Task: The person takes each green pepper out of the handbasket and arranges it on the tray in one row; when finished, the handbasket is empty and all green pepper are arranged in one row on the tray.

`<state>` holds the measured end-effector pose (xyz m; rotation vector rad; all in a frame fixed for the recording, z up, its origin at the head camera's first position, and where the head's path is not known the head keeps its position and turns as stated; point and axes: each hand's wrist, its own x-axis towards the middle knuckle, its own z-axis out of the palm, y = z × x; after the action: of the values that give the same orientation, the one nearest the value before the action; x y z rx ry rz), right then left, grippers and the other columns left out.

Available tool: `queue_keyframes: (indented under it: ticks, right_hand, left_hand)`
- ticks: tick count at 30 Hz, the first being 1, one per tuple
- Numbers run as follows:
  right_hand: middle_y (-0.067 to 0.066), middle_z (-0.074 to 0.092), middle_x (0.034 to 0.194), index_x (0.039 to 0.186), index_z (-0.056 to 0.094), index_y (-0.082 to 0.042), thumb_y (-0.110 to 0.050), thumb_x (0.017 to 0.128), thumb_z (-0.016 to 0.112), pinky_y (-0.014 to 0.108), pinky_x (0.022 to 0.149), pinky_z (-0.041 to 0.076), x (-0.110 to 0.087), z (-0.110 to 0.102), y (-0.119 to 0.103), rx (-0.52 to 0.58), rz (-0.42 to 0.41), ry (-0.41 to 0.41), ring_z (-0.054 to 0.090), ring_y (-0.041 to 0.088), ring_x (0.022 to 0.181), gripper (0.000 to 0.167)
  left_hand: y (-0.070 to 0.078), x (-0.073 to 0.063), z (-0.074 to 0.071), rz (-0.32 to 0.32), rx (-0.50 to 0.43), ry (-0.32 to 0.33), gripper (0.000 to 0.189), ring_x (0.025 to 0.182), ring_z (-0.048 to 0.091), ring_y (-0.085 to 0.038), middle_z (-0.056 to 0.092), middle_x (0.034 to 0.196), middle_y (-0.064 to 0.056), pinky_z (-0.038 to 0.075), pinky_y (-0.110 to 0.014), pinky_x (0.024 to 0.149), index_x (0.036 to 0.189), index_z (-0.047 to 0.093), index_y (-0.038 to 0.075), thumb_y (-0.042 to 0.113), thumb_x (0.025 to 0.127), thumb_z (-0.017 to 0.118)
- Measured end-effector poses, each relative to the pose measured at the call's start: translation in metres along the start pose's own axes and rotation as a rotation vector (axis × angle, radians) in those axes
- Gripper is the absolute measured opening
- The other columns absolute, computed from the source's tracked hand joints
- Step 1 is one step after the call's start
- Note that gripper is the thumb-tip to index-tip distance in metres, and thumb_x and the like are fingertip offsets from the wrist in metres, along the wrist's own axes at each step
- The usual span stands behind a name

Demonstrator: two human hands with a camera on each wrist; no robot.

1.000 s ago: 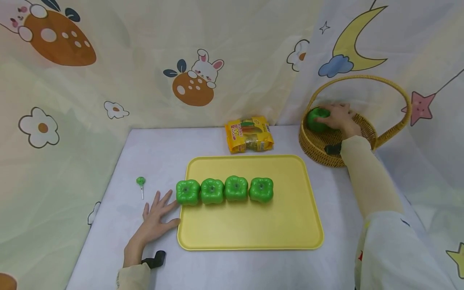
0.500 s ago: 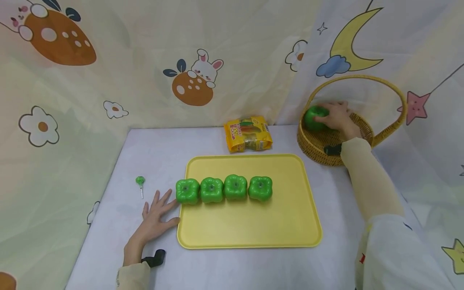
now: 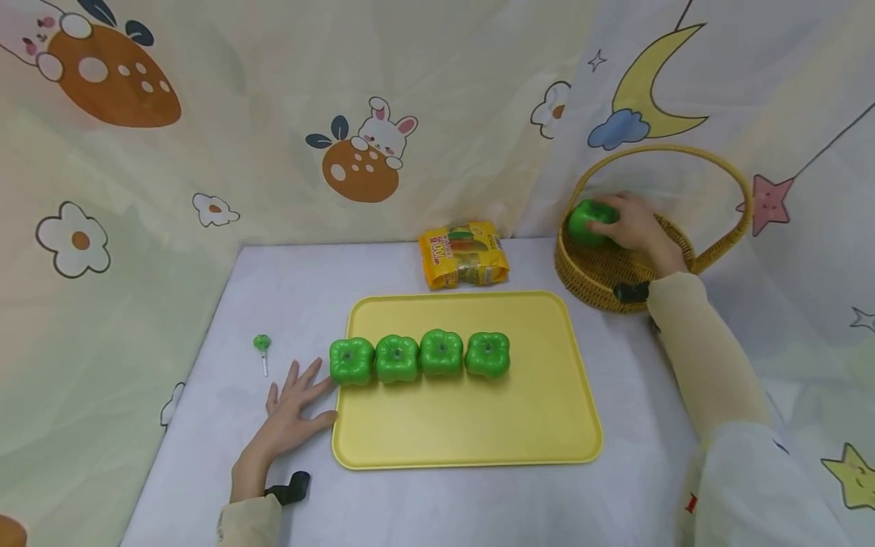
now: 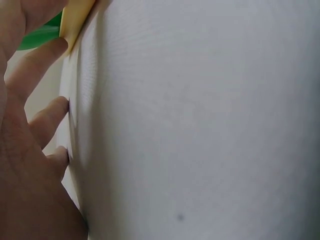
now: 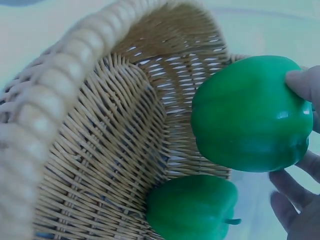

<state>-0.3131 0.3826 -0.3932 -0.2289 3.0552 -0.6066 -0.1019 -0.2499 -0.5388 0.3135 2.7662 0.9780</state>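
Note:
In the head view my right hand [image 3: 636, 222] grips a green bell pepper [image 3: 589, 222] at the far left side of the wicker basket [image 3: 593, 292]. The right wrist view shows this held bell pepper [image 5: 250, 115] between thumb and fingers, above a second green bell pepper [image 5: 192, 207] with a short stem. My left hand [image 3: 290, 418] rests on the white tabletop with spread fingers, its fingertips at the left rim of the yellow tray [image 3: 472, 425]. Several green bell peppers [image 3: 441, 352] stand in a row on that tray, the leftmost one [image 3: 352, 362] overlapping its left rim.
A yellow snack packet [image 3: 465, 254] lies behind the tray. Left of the tray is a green lollipop [image 3: 262, 344] on a white stick. The basket's tall handle [image 3: 741, 220] arches over my right hand. Printed cloth [image 3: 478, 152] hangs behind the table.
The head view has shifted slightly. My right wrist and forearm have drawn back a little to the right, with the hand still on the bell pepper. The left hand and tray peppers have stayed put.

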Motion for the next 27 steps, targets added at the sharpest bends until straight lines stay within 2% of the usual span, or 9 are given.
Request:
queue_keyframes:
  ticks: [3, 13, 17, 22, 24, 27]
  right_hand:
    - [0.035, 0.031, 0.155, 0.152, 0.04, -0.004, -0.04, 0.098, 0.062, 0.072, 0.113, 0.025, -0.007, -0.001, -0.002, 0.039, -0.006, 0.003, 0.03, 0.057, 0.141, 0.069]
    - [0.029, 0.039, 0.151, 0.149, 0.045, -0.005, -0.04, 0.096, 0.065, 0.069, 0.108, 0.035, -0.034, -0.006, -0.021, 0.09, -0.042, 0.076, 0.041, 0.051, 0.134, 0.066]
    - [0.029, 0.044, 0.146, 0.145, 0.05, -0.003, -0.033, 0.094, 0.069, 0.066, 0.103, 0.04, -0.046, -0.008, -0.032, 0.103, -0.095, 0.131, 0.046, 0.049, 0.128, 0.062]
    - [0.029, 0.047, 0.145, 0.141, 0.055, -0.002, -0.023, 0.091, 0.074, 0.066, 0.103, 0.041, -0.058, -0.003, -0.043, 0.1, -0.188, 0.174, 0.045, 0.05, 0.13, 0.057]
    - [0.028, 0.049, 0.143, 0.139, 0.057, -0.002, -0.019, 0.089, 0.075, 0.063, 0.099, 0.044, -0.063, 0.0, -0.047, 0.094, -0.227, 0.193, 0.048, 0.048, 0.127, 0.056]
    - [0.025, 0.055, 0.136, 0.135, 0.061, -0.001, -0.013, 0.086, 0.077, 0.044, 0.09, 0.051, -0.071, 0.006, -0.053, 0.091, -0.294, 0.232, 0.056, 0.04, 0.114, 0.052]
  left_hand:
    - [0.001, 0.0, -0.001, 0.0, 0.003, -0.001, 0.067, 0.156, -0.002, -0.048, 0.025, 0.167, -0.016, -0.009, -0.077, 0.115, 0.144, 0.055, 0.018, 0.042, 0.085, 0.075]
    - [0.002, -0.002, -0.001, 0.013, 0.003, 0.004, 0.067, 0.156, 0.0, -0.049, 0.027, 0.166, -0.017, -0.008, -0.078, 0.115, 0.144, 0.056, 0.017, 0.042, 0.085, 0.076]
    - [0.001, -0.002, 0.0, 0.018, 0.003, 0.008, 0.068, 0.156, 0.0, -0.05, 0.027, 0.166, -0.018, -0.007, -0.079, 0.115, 0.144, 0.056, 0.017, 0.041, 0.084, 0.076]
    - [-0.001, -0.002, 0.001, 0.005, 0.009, 0.004, 0.068, 0.156, -0.001, -0.049, 0.026, 0.167, -0.017, -0.008, -0.078, 0.115, 0.145, 0.055, 0.018, 0.041, 0.084, 0.077]
    - [-0.001, -0.001, 0.002, 0.0, 0.015, 0.002, 0.068, 0.156, -0.001, -0.048, 0.026, 0.167, -0.016, -0.008, -0.078, 0.115, 0.144, 0.055, 0.018, 0.042, 0.084, 0.076]
    - [-0.001, -0.001, 0.002, -0.001, 0.018, 0.004, 0.068, 0.156, -0.001, -0.049, 0.027, 0.167, -0.017, -0.008, -0.078, 0.115, 0.144, 0.056, 0.018, 0.042, 0.084, 0.076]
